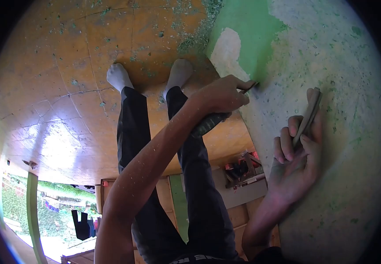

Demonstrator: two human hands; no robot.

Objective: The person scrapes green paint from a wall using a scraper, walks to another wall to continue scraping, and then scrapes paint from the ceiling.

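My left hand (228, 94) reaches across my body to the wall (296, 70), its fingers closed round a scraper. The scraper's thin dark edge (250, 87) meets the wall just below a remaining area of green paint (258, 48). Below that wrist shows a dark, rounded, mottled handle (210, 124). My right hand (298, 152) is held up in front of the wall farther right, palm turned partly toward me. Its fingers curl round a long, narrow, grey-beige tool (308, 115) that points upward; its exact kind is not clear.
My feet in light socks (121, 75) stand on an orange tiled floor (67, 48). Green paint flakes (192, 44) lie scattered there, thickest along the wall. Pale bare patches surround the green paint. A shelf with things on it (245, 171) and a bright doorway (62, 215) are behind.
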